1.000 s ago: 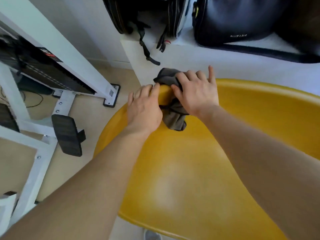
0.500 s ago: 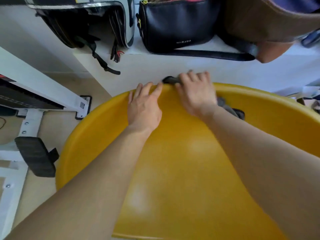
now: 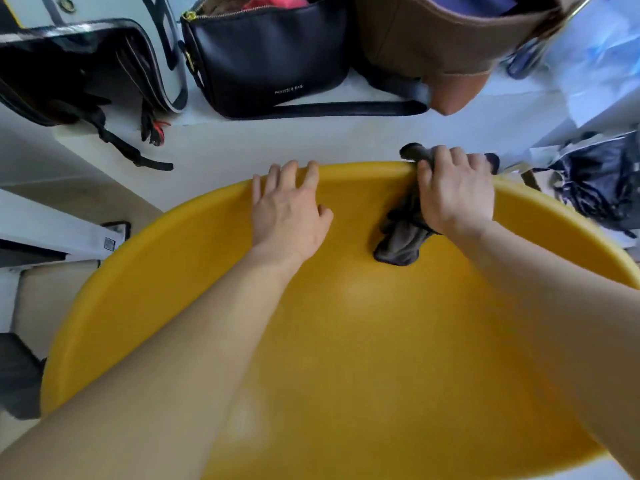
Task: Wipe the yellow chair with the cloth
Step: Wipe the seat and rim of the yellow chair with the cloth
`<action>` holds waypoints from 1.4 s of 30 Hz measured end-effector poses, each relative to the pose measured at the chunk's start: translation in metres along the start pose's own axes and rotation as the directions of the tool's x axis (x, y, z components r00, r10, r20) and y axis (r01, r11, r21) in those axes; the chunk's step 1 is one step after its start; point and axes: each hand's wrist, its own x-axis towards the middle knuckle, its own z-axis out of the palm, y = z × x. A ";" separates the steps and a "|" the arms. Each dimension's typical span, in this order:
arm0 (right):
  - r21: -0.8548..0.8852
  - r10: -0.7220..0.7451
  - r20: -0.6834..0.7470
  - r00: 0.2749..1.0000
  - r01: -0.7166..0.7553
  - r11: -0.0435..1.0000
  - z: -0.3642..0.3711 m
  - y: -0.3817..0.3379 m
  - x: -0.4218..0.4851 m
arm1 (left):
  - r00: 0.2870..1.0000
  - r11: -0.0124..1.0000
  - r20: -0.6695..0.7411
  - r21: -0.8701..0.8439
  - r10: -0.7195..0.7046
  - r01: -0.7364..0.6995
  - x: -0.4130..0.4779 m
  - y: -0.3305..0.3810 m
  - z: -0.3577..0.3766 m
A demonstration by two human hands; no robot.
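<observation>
Wiping in progress: right hand [image 3: 453, 195], grip curled round the cloth [image 3: 398, 244], at the top edge of the yellow chair [image 3: 381, 341], left hand [image 3: 287, 216] spread alongside; seat judged outstanding.

Two bare forearms, bare hands: left hand [image 3: 289, 216], right hand [image 3: 453, 195].

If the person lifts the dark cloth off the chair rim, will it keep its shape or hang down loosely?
Probably floppy: the cloth drapes over the rim of the yellow chair and sags in folds below the right hand. Likely light too, since one hand holds it bunched.
</observation>
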 end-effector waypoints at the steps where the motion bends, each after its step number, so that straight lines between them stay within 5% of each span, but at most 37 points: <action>1: 0.015 -0.055 -0.018 0.998 0.056 0.998 0.003 -0.021 0.002 | 1.000 1.000 -0.013 -0.011 0.009 -0.009 0.001 0.006 0.004; 4: 0.086 -0.307 -0.018 0.952 0.307 0.948 0.011 -0.083 0.011 | 0.996 0.999 -0.082 -0.025 0.019 -0.021 0.005 0.012 0.010; 7: 0.062 -0.411 -0.010 0.912 0.411 0.910 0.016 -0.086 0.013 | 0.991 0.999 -0.132 -0.003 0.032 -0.033 0.006 0.011 0.013; 10: -0.008 -0.295 -0.049 0.954 0.295 0.955 0.013 -0.016 0.006 | 0.990 0.996 -0.105 0.014 0.092 -0.091 0.007 0.029 0.012; 13: -0.024 0.035 -0.065 0.997 -0.037 0.999 0.003 0.080 -0.013 | 0.985 0.988 -0.076 -0.003 0.156 -0.157 0.014 0.066 0.011; 16: -0.013 0.313 -0.049 0.948 -0.314 0.949 -0.010 0.126 -0.028 | 0.970 0.973 -0.085 -0.015 0.227 -0.229 0.021 0.103 0.016; 18: -0.011 0.294 -0.078 0.953 -0.295 0.955 -0.009 0.113 -0.020 | 0.966 0.968 -0.084 -0.038 0.245 -0.249 0.020 0.126 0.021; 22: 0.081 -0.110 -0.102 0.989 0.118 0.990 0.007 0.038 0.009 | 0.971 0.977 -0.160 -0.089 0.179 -0.195 0.018 0.148 0.038; 24: 0.094 -0.184 -0.081 0.980 0.192 0.977 0.010 0.033 0.011 | 0.971 0.986 -0.197 -0.067 0.139 -0.155 0.018 0.149 0.044; 27: -0.005 -0.116 -0.104 0.988 0.116 0.993 0.010 0.098 -0.010 | 0.976 0.987 -0.155 -0.031 0.154 -0.161 0.016 0.157 0.046; 31: -0.003 0.226 -0.120 0.967 -0.228 0.974 -0.009 0.204 -0.074 | 0.972 0.969 -0.117 -0.116 0.205 -0.219 0.015 0.202 0.044; 34: -0.016 0.349 -0.135 0.927 -0.355 0.935 -0.015 0.214 -0.092 | 0.954 0.939 -0.076 -0.169 0.291 -0.300 0.006 0.243 0.048; 42: 0.053 0.070 -0.097 0.993 -0.065 0.996 -0.006 0.186 -0.042 | 0.919 0.911 -0.058 -0.120 0.391 -0.395 -0.012 0.277 0.062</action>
